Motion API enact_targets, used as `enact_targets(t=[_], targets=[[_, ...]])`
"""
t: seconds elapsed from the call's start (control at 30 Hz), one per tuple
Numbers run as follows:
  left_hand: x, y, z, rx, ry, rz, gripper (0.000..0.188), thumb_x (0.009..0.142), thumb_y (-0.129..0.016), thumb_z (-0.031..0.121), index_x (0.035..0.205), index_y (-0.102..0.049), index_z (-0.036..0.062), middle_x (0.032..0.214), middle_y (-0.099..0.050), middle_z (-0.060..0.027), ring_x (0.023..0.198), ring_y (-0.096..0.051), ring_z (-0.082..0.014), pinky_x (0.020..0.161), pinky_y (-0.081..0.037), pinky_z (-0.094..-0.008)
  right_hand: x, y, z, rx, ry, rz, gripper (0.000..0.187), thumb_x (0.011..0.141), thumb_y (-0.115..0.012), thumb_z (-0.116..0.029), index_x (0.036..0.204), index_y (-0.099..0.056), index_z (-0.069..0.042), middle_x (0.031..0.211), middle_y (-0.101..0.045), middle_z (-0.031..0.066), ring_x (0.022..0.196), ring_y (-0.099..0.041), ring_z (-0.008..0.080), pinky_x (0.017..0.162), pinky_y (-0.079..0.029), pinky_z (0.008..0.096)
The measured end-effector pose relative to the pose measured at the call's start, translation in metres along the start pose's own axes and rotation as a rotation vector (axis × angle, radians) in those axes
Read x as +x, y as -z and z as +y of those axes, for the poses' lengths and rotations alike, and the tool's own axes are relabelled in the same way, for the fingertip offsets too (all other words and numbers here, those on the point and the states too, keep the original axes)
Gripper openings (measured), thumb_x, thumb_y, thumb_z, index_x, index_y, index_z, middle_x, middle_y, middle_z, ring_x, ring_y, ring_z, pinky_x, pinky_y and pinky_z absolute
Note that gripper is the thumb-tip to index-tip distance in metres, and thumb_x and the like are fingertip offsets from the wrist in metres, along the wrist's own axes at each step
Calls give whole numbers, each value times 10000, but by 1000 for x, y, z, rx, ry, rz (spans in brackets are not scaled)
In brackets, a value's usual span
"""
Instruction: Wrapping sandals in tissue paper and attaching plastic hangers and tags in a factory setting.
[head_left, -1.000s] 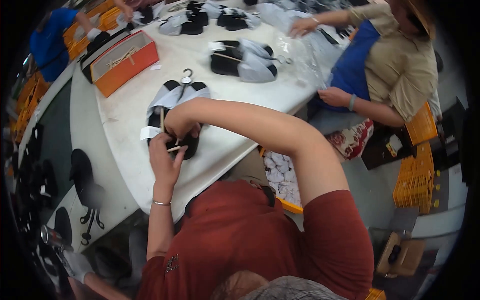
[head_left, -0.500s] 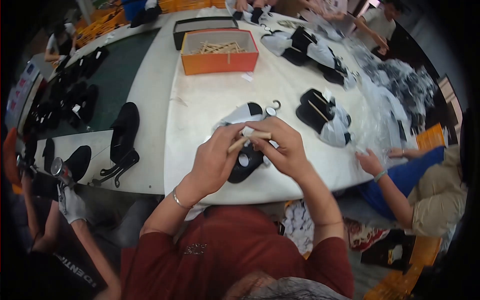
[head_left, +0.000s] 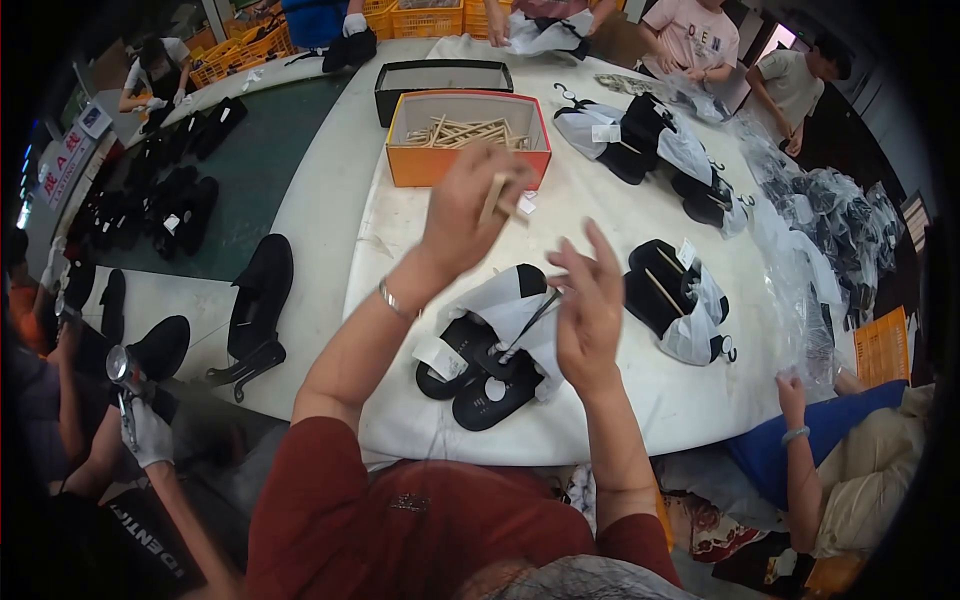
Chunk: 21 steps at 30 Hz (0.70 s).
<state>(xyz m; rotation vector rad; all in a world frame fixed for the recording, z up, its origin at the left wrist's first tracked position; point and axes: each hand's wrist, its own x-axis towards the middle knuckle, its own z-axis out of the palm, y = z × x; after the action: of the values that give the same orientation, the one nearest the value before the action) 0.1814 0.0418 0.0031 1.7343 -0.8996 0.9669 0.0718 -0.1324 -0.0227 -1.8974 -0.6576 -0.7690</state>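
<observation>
My left hand (head_left: 462, 215) is raised in front of the orange box, its fingers closed around short wooden sticks (head_left: 492, 200). Lower and to the right, my right hand (head_left: 590, 325) has its fingers spread, above a pair of black shoes (head_left: 497, 395). White wrapping (head_left: 505, 300) partly covers the pair, and a white tag (head_left: 440, 357) lies on one shoe. A thin dark strip (head_left: 530, 325) rises from the shoes toward my right thumb; whether the thumb touches it, I cannot tell. The orange box (head_left: 470, 168) holds many more wooden sticks (head_left: 465, 132).
Behind the orange box sits a black box (head_left: 440, 75). Wrapped black shoes (head_left: 675, 290) with sticks and hooks lie to the right, near clear plastic bags (head_left: 830, 220). Unwrapped black shoes (head_left: 262, 295) are at left. Co-workers stand around, one gloved hand (head_left: 150, 435) holding a metal tool.
My hands, together over the shoes before, have moved apart. The left has gone up toward the orange box with the sticks; the right has opened. The shoes below are more exposed, and the view has shifted.
</observation>
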Motion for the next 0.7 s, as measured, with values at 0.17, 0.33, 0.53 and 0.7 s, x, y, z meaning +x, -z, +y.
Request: enact_targets(t=[0.17,0.33,0.53,0.7], targets=[[46,-7,-151,520,-5,-245,308,894,-637,91,1198,-597,66,1172,-605,-175,970,-646,-412,820,-537,-485,-51,29,17,-105,-255,55,383,873,-505,157,1203,-667,47,1388,-532,226,1041,-660,252,827,-552,318],[0,-2,-193,678,266,-831,446,933,-593,138,1375,-548,107,1512,-461,-190,1202,-603,-403,978,-513,-463,-100,57,41,-181,-446,-26,286,903,-554,106,1147,-684,34,1185,-674,186,902,-710,224,817,-572,318],[-88,68,-29,-66,390,-613,588,884,-713,196,1435,-528,108,1524,-484,-115,1348,-527,-302,1102,-433,-398,-90,55,89,-266,-614,-158,311,922,-638,-50,1227,-662,6,1153,-699,130,919,-701,201,790,-543,307],[-227,71,86,-141,766,-433,1453,616,-934,446,1596,40,-7,1674,8,-244,1558,-51,-371,1255,-114,-451,-53,9,193,-374,-645,-259,392,911,-689,-174,1282,-648,-55,1176,-692,166,999,-687,260,847,-544,343]])
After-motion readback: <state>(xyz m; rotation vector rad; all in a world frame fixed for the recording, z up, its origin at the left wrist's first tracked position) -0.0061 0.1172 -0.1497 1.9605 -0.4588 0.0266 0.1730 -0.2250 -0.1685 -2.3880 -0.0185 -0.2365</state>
